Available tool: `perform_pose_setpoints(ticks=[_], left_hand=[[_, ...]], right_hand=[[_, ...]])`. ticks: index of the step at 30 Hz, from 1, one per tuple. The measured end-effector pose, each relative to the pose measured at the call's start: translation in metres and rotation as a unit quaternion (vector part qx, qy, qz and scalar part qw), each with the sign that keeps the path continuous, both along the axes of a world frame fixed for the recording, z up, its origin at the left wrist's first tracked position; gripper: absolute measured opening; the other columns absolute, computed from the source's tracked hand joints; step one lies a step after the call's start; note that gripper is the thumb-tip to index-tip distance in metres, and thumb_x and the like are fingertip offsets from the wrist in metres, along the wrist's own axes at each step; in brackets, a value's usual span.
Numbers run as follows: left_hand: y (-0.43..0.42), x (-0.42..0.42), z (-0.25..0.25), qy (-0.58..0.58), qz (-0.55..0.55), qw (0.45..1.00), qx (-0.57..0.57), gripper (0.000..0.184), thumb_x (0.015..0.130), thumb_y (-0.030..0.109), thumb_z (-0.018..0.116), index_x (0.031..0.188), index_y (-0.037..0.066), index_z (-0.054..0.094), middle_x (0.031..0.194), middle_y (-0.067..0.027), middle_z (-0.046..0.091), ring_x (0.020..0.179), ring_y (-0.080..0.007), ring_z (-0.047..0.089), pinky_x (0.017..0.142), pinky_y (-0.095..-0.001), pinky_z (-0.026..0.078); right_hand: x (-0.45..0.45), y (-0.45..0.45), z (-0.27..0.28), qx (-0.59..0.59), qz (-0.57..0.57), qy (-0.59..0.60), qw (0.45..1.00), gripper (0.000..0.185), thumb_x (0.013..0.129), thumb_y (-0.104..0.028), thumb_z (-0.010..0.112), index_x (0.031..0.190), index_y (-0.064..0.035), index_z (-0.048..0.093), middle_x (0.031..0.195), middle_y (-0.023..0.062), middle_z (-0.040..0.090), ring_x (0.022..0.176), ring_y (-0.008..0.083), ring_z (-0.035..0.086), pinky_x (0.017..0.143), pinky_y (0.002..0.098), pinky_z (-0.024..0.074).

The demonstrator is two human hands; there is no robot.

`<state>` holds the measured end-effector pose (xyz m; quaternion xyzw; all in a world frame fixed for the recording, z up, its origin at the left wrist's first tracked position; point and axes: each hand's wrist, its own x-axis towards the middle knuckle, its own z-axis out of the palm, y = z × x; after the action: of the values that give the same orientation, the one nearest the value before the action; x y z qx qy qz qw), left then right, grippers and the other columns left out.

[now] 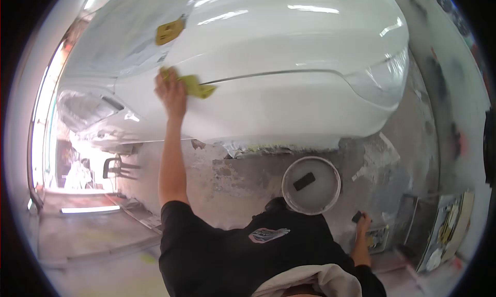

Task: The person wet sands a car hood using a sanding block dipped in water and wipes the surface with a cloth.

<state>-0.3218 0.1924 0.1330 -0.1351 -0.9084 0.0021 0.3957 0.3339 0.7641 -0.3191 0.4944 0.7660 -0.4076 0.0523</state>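
My left hand (171, 92) presses a yellow-green cloth (199, 87) against the white car body (268, 108), close to the front end of a dark panel gap. Part of the cloth hangs out to the right of the fingers. Down at my right side, my right hand (364, 223) grips a small dark block (357, 217); its exact kind is too small to make out. Between me and the car stands a round bucket (336, 186) of cloudy liquid, with a black rectangular block (304, 181) in it.
A yellow-brown flat piece (170, 32) lies on the car's glass. Clear film covers the lamp (382, 80) at the right and the mirror area (88, 110) at the left. A chair (112, 168) stands at the left; a rack (444, 227) stands by the right wall.
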Motion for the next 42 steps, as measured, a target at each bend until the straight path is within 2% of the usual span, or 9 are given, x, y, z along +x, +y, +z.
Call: perform_pose_setpoints(ticks=[7,15,20,24,27,32,34,37,42], left_hand=[[0.142,0.06,-0.064,0.032,0.032,0.999,-0.028,0.056,0.101,0.032,0.054,0.154,0.013,0.049,0.165,-0.0197,0.031,0.151,-0.0395,0.028,0.119,-0.0591,0.02],[0.416,0.09,-0.069,-0.032,-0.265,0.954,-0.133,0.044,0.093,0.023,0.057,0.135,0.011,0.063,0.154,-0.0133,0.049,0.145,-0.0378,0.04,0.116,-0.0685,0.024],[0.433,0.074,-0.055,-0.032,-0.413,0.894,-0.167,0.049,0.091,0.024,0.059,0.139,0.013,0.06,0.153,-0.0112,0.051,0.146,-0.0369,0.041,0.117,-0.07,0.026],[0.344,0.045,-0.02,-0.084,-0.272,0.959,0.005,0.044,0.095,0.018,0.057,0.139,0.015,0.056,0.155,-0.0098,0.048,0.148,-0.0349,0.039,0.116,-0.0713,0.024],[0.259,0.002,0.006,0.057,-0.171,0.983,-0.014,0.036,0.099,0.029,0.059,0.132,0.016,0.062,0.155,-0.0125,0.048,0.145,-0.0374,0.041,0.115,-0.0697,0.025],[0.143,-0.088,0.053,-0.021,-0.127,0.983,0.13,0.032,0.101,0.039,0.059,0.117,0.017,0.076,0.148,-0.0125,0.055,0.139,-0.0396,0.047,0.111,-0.066,0.032],[0.111,-0.099,0.089,-0.129,0.044,0.99,0.031,0.04,0.102,0.047,0.056,0.122,0.018,0.075,0.146,-0.0172,0.055,0.138,-0.0404,0.047,0.11,-0.064,0.034],[0.101,-0.096,0.116,-0.262,0.151,0.949,0.084,0.056,0.101,0.061,0.049,0.134,0.02,0.07,0.15,-0.0209,0.05,0.143,-0.0436,0.04,0.113,-0.0649,0.028],[0.143,-0.148,0.09,-0.266,0.225,0.937,0.03,0.084,0.092,0.08,0.037,0.153,0.023,0.052,0.162,-0.0226,0.036,0.15,-0.05,0.027,0.119,-0.0671,0.015]], right_hand=[[-0.052,-0.003,0.033,-0.034,0.004,0.141,0.989,0.034,0.098,-0.007,0.048,0.124,0.0028,0.067,0.109,0.0196,0.072,0.103,0.0282,0.068,0.093,0.034,0.049],[-0.039,0.012,0.014,0.002,0.02,0.168,0.986,0.038,0.09,0.0,0.048,0.122,0.0018,0.068,0.1,0.0096,0.068,0.092,0.0197,0.062,0.086,0.0301,0.0484],[0.015,0.017,-0.005,-0.049,0.004,0.074,0.996,0.039,0.087,0.0,0.051,0.121,0.0016,0.069,0.102,0.0147,0.073,0.095,0.0243,0.068,0.087,0.0365,0.0514],[0.033,0.008,0.022,-0.098,-0.049,0.064,0.992,0.04,0.086,0.003,0.051,0.122,0.0027,0.07,0.11,0.0178,0.073,0.102,0.0264,0.069,0.091,0.0347,0.0498],[0.057,-0.012,0.046,-0.084,-0.088,0.083,0.989,0.039,0.086,0.002,0.051,0.12,0.0026,0.07,0.109,0.0164,0.073,0.101,0.0242,0.067,0.09,0.0336,0.0499],[0.132,-0.005,-0.002,-0.076,-0.076,0.062,0.992,0.035,0.084,0.002,0.053,0.112,0.0005,0.073,0.092,0.009,0.069,0.083,0.0195,0.064,0.071,0.0327,0.0499],[0.139,-0.014,0.052,-0.082,-0.086,0.076,0.99,0.037,0.082,0.0,0.051,0.11,-0.0044,0.075,0.087,0.0075,0.067,0.078,0.0196,0.065,0.054,0.0362,0.0501],[0.192,0.02,0.0,-0.078,-0.143,0.098,0.982,0.038,0.082,0.001,0.05,0.111,-0.0055,0.074,0.092,0.0086,0.068,0.078,0.0221,0.066,0.052,0.0428,0.0532],[0.155,0.052,0.069,-0.125,-0.171,0.008,0.977,0.036,0.085,-0.003,0.05,0.113,-0.0058,0.072,0.102,0.0105,0.07,0.069,0.0252,0.066,0.052,0.0439,0.0557]])
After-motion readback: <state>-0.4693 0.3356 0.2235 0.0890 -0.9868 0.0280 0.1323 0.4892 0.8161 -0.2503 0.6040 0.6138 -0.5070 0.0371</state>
